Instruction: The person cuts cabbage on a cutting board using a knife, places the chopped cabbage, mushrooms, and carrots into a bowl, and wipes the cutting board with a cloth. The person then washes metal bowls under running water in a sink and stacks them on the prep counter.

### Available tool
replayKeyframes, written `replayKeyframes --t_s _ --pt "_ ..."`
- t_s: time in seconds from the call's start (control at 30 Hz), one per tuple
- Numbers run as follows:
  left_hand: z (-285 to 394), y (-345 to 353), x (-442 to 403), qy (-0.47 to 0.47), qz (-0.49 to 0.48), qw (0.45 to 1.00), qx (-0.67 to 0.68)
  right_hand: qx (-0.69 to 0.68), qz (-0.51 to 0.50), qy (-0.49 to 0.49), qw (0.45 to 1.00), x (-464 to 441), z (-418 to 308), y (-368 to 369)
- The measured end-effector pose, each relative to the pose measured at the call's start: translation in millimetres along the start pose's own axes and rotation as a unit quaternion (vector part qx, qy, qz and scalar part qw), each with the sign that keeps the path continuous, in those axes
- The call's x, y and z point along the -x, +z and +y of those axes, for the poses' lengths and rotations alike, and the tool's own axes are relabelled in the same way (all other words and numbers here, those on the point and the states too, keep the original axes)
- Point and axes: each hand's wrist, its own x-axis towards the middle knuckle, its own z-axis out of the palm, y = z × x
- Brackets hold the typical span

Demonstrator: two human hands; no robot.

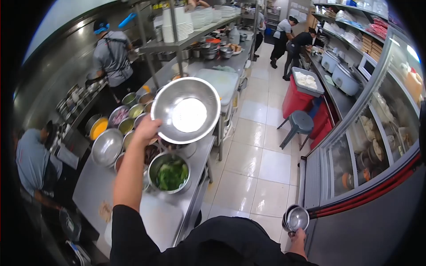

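Observation:
My left hand (147,129) is closed on the rim of a metal colander (165,106), held up over the steel work table with its inside facing me. Down at my right side, my right hand (298,241) grips small metal bowls (297,219), which look stacked. Below the colander stands a steel pot of green leaves (168,174). A wide metal bowl (108,147) sits left of my forearm, among several containers of food, one with an orange-yellow content (99,128).
A white cutting board (162,219) lies on the near table. A glass-door fridge (355,150) stands close on my right. Along the tiled aisle (248,164) are a grey stool (298,126) and a red bin (296,98). Several co-workers are at the left counter and farther back.

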Motion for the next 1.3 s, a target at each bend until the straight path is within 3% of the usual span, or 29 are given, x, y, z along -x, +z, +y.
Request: replayKeyframes --t_s 0.2,0.37,0.4,0.5,0.63,0.8,0.87,0.93,0.97,1.07,1.3 --pt "22 151 -181 -0.033 -0.045 0.998 -0.032 -0.015 0.057 0.049 0.997 -50 -15 52" --pt "9 200 -321 -0.101 0.031 0.994 0.015 -0.025 -0.028 0.063 0.997 -111 -122 174" --pt "6 203 -342 -0.101 0.05 0.993 0.044 -0.021 -0.031 0.063 0.997 -127 -150 208" --pt "-2 203 -392 -0.126 0.125 0.977 0.122 0.003 -0.176 -0.003 0.984 -147 -245 338" --pt "-19 207 -465 -0.13 0.181 0.944 0.244 0.021 -0.315 -0.087 0.945 -89 -354 521" --pt "-31 210 -579 -0.117 0.202 0.921 0.312 0.03 -0.412 -0.138 0.9 -16 -425 716" --pt "-48 205 -641 -0.11 0.241 0.864 0.429 -0.021 -0.473 -0.143 0.869 17 -445 766" --pt "-95 178 -722 -0.099 0.206 0.839 0.494 -0.008 -0.46 -0.16 0.873 17 -464 810" --pt "-106 176 -750 -0.07 0.257 0.83 0.491 0.001 -0.451 -0.176 0.875 32 -479 826" --pt "-113 170 -812 -0.1 0.285 0.83 0.469 0.036 -0.395 -0.206 0.895 61 -528 870" --pt "-107 170 -880 -0.098 0.381 0.809 0.437 -0.003 -0.471 -0.222 0.854 71 -582 989"
